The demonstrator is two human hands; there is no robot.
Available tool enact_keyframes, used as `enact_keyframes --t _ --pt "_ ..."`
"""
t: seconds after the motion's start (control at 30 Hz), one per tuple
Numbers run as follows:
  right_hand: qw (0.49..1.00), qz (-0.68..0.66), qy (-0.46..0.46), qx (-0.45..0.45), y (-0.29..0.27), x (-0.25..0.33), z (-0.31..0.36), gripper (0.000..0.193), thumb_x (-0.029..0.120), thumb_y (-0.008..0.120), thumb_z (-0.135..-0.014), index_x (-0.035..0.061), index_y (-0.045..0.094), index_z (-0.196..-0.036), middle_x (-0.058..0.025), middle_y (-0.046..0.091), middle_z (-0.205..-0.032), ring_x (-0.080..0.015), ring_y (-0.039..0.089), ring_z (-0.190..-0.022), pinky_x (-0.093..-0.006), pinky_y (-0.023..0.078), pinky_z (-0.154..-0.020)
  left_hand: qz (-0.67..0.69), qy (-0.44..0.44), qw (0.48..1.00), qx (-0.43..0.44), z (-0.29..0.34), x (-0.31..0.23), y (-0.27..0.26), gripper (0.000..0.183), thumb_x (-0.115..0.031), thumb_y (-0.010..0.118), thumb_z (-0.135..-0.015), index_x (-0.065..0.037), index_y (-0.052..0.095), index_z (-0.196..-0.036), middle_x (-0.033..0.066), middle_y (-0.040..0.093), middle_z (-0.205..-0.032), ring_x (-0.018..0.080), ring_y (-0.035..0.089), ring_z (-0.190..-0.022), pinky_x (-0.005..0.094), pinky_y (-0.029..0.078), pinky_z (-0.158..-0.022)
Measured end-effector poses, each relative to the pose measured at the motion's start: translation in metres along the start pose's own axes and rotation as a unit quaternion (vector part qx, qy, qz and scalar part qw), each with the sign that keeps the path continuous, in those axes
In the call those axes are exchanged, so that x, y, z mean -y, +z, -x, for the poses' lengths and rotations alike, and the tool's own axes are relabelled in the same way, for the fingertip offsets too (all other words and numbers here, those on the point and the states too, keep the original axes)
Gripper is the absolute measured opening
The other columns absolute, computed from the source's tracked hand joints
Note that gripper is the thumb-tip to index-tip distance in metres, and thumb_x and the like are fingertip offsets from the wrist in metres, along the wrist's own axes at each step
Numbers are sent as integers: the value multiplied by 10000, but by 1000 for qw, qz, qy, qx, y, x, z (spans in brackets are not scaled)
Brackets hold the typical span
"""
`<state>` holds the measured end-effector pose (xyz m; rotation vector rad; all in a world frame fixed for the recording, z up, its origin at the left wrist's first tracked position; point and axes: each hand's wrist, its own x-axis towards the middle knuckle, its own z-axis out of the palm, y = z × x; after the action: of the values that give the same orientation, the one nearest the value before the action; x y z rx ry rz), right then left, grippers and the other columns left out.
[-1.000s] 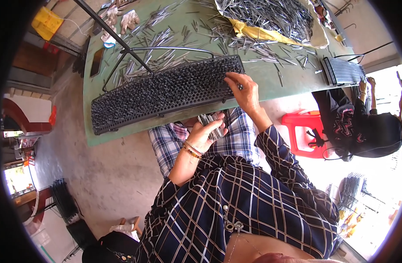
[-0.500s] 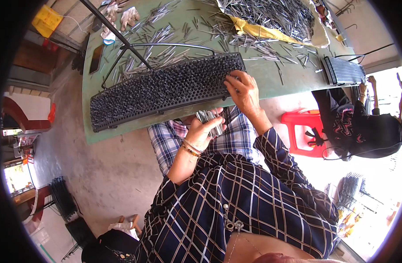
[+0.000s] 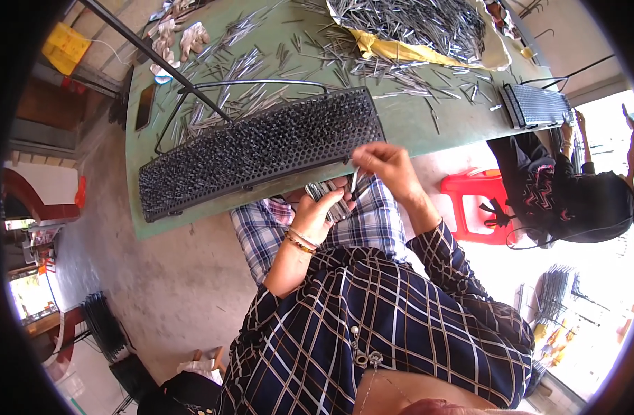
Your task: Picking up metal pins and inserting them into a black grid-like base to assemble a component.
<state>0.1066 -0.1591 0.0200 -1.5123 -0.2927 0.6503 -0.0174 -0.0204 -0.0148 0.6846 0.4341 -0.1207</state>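
My left hand (image 3: pixel 313 220) is closed round a bundle of thin metal strips (image 3: pixel 322 193), held just off the table's near edge. Beside it, my right hand (image 3: pixel 394 171) pinches a single strip (image 3: pixel 355 178) between thumb and fingertips. In front of both hands, a long black perforated rack (image 3: pixel 255 149) lies slanted on the green table (image 3: pixel 427 131). Dark strips stand upright in most of its holes. Bare holes show along its near side and toward its right end.
Loose strips (image 3: pixel 241 69) litter the table, with a heaped sack (image 3: pixel 414 31) of them at the back. Gloves (image 3: pixel 192 40) and a dark phone (image 3: pixel 145 107) lie at left. At right, a person in black (image 3: pixel 573 200) works at another rack (image 3: pixel 536 106), near a red stool (image 3: pixel 472 207).
My right hand has drawn back from the rack's right end toward my left hand and now holds a strip beside the bundle. The view has shifted slightly.
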Motion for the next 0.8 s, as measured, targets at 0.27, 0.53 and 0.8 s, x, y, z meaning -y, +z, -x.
enact_keyframes --t 0.27,0.53,0.8 --pt "917 227 -260 -201 -18 8 -45 159 88 673 -811 -6 668 -939 -56 671 -792 -80 585 -687 -225 472 -659 43 -72 996 -17 -3 8 3 270 -87 605 -846 -29 591 -1109 42 625 -1024 140 589 -824 393 545 -790" --pt "876 323 -310 -179 -16 -7 -54 128 75 692 -766 32 675 -886 -85 647 -778 -176 598 -654 -270 479 -615 40 -63 997 -20 0 3 4 242 -100 653 -834 -61 583 -1062 26 624 -994 146 601 -849 354 564 -710" --pt "780 466 -386 -159 -10 -3 -51 97 101 714 -723 41 679 -791 -76 608 -839 -256 607 -737 -347 486 -674 32 -49 998 -38 0 0 3 246 -102 690 -805 -59 590 -1024 14 604 -919 144 604 -830 330 558 -703"
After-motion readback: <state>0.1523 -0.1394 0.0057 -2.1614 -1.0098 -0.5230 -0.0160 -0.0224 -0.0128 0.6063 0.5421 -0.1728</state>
